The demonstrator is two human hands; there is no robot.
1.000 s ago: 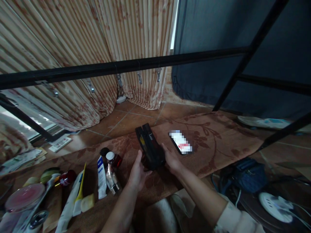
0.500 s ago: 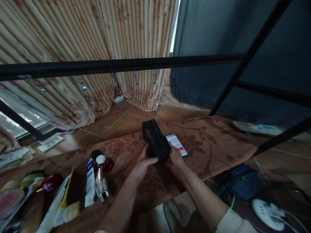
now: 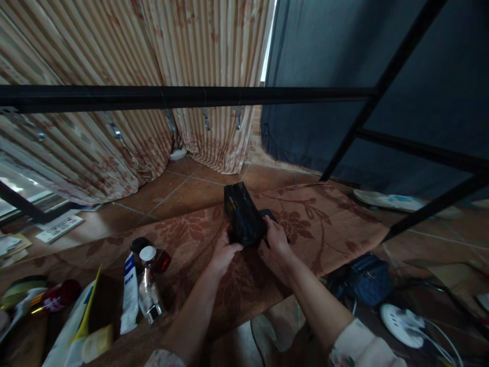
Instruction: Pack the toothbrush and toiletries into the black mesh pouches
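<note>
A black see-through pouch [image 3: 244, 216] rests on the brown patterned cloth [image 3: 305, 224], with colored items dimly visible through its side. My left hand [image 3: 224, 252] grips its near left corner, thumb on top. My right hand [image 3: 275, 237] is closed at its near right edge, fingertips pinching the side; whether they hold a zipper there is too dark to tell. Behind the right hand lies a phone [image 3: 267, 212], mostly covered, its visible part dark.
Left on the cloth are a white-and-blue tube [image 3: 130, 295], a silver bottle [image 3: 148, 298], a white-capped red bottle [image 3: 160, 260] and several other cosmetics. A black metal rail [image 3: 191, 97] crosses ahead. At lower right are a blue bag [image 3: 369, 280] and a white power strip [image 3: 401, 325].
My right hand has shifted up along the pouch's edge and now covers much of the phone. The phone's bright screen no longer shows. The view has turned slightly right.
</note>
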